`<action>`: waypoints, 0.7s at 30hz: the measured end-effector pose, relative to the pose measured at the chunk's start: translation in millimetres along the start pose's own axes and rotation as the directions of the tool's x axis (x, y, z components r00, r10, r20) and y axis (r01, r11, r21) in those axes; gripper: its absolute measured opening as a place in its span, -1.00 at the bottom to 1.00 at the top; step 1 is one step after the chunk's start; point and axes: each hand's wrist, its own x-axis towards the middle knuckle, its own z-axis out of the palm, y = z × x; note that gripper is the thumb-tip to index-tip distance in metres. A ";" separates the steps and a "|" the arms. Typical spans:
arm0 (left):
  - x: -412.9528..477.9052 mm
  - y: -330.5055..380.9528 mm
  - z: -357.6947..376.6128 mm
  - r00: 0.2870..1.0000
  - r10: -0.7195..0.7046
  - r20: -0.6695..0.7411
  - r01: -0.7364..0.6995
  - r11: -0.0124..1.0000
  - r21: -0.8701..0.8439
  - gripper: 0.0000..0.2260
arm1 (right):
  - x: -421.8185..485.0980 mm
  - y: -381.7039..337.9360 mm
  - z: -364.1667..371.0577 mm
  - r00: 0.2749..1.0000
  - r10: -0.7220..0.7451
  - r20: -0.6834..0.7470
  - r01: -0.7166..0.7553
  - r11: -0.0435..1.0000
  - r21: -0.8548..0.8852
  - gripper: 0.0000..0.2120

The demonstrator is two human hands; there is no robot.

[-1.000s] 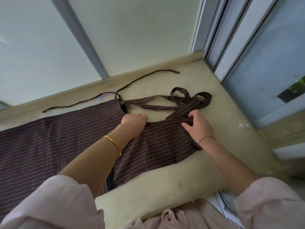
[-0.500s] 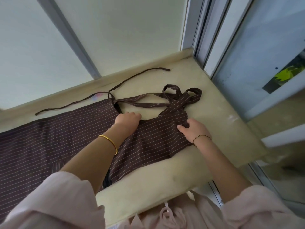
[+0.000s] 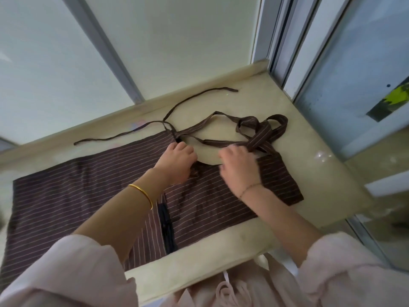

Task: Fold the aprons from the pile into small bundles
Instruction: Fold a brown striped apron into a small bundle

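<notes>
A brown pin-striped apron point(image 3: 66, 200) lies spread flat on a cream stone ledge point(image 3: 321, 173), its bib end to the right. Its wide neck strap point(image 3: 263, 131) and thin waist ties point(image 3: 194, 98) trail toward the window. My left hand point(image 3: 177, 162), fingers curled, presses on the bib's curved top edge near the tie knot. My right hand point(image 3: 239, 167) hovers over the same edge just to the right, fingers curled near the neck strap; whether it pinches fabric is blurred.
Frosted window panes and a grey frame rise behind the ledge. A sliding glass door point(image 3: 354, 85) bounds the right side. The ledge's front edge point(image 3: 199, 269) is close to my body. A dark slit pocket point(image 3: 167, 229) shows on the apron.
My right hand has left the bib's right part and moved left toward my left hand at the top edge. The left hand stays in place.
</notes>
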 end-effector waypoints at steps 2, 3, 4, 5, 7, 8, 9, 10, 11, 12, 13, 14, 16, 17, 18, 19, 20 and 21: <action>-1.1 -13.4 -1.5 0.999 -0.036 -0.005 0.036 0.999 0.034 -0.71 | 14.3 -35.5 20.5 0.987 -0.106 0.119 0.097 0.992 0.080 -0.77; -0.9 -19.5 -2.4 0.998 -0.056 0.000 0.056 0.998 0.043 -0.71 | 20.0 -45.7 28.1 0.987 -0.109 0.121 0.100 0.992 0.079 -0.76; 0.0 -26.4 -2.9 0.998 -0.068 0.009 0.068 0.997 0.047 -0.71 | 25.6 -51.7 34.9 0.990 -0.093 0.109 0.087 0.995 0.057 -0.75; 1.5 -33.5 -2.9 0.997 -0.072 0.016 0.071 0.996 0.051 -0.72 | 30.9 -54.9 40.2 0.992 -0.077 0.098 0.075 0.997 0.022 -0.74; 6.4 -43.6 -1.7 0.999 -0.052 0.014 0.051 0.996 0.067 -0.71 | 37.9 -54.9 48.6 0.991 -0.078 0.107 0.084 0.996 -0.044 -0.73; 9.5 -46.1 -0.8 0.999 -0.036 0.012 0.035 0.996 0.076 -0.70 | 39.4 -52.7 50.9 0.989 -0.086 0.123 0.093 0.994 -0.054 -0.72; 13.7 -48.7 0.0 1.000 -0.021 0.013 0.020 0.996 0.086 -0.68 | 41.4 -50.7 52.6 0.987 -0.079 0.141 0.088 0.995 -0.054 -0.72; 18.2 -50.7 0.8 1.000 -0.013 0.013 0.012 0.996 0.093 -0.66 | 43.6 -48.2 53.9 0.986 -0.055 0.154 0.064 0.996 -0.054 -0.72; 22.9 -52.4 1.4 1.000 -0.016 0.007 0.015 0.995 0.100 -0.64 | 44.8 -45.2 54.5 0.987 -0.026 0.157 0.036 0.998 -0.058 -0.72; 27.4 -54.2 2.0 1.000 -0.024 -0.003 0.025 0.995 0.102 -0.63 | 45.1 -42.8 55.4 0.989 -0.005 0.151 0.015 0.998 -0.065 -0.71; 32.0 -56.1 2.9 0.999 -0.038 -0.010 0.039 0.994 0.098 -0.62 | 44.5 -41.2 57.2 0.990 0.007 0.143 0.004 0.997 -0.078 -0.71; 35.9 -57.7 4.0 0.998 -0.057 -0.013 0.058 0.995 0.081 -0.62 | 43.5 -40.3 59.7 0.991 0.014 0.136 -0.001 0.996 -0.090 -0.71; 42.7 -59.7 5.2 0.995 -0.101 -0.012 0.101 0.995 0.010 -0.62 | 41.4 -41.9 64.7 0.996 0.017 0.093 -0.006 0.993 -0.118 -0.72; 45.9 -59.6 4.6 0.992 -0.122 -0.020 0.121 0.992 -0.037 -0.63 | 41.1 -42.7 66.7 0.997 0.015 0.073 -0.005 0.991 -0.132 -0.72; 50.5 -58.4 2.4 0.990 -0.138 -0.043 0.133 0.986 -0.096 -0.65 | 41.8 -41.6 68.1 0.999 0.016 0.049 -0.009 0.991 -0.132 -0.70; 55.7 -55.4 -1.1 0.985 -0.149 -0.086 0.135 0.978 -0.158 -0.68 | 41.6 -39.1 68.4 1.000 0.010 0.019 -0.007 0.993 -0.116 -0.69; 61.2 -51.6 -5.2 0.980 -0.146 -0.139 0.116 0.972 -0.205 -0.69 | 40.0 -37.0 68.1 1.000 -0.010 -0.013 0.009 0.996 -0.085 -0.70; 69.0 -46.0 -9.1 0.977 -0.111 -0.181 0.069 0.972 -0.224 -0.66 | 36.9 -34.2 66.7 0.998 -0.022 -0.060 0.018 0.998 -0.063 -0.75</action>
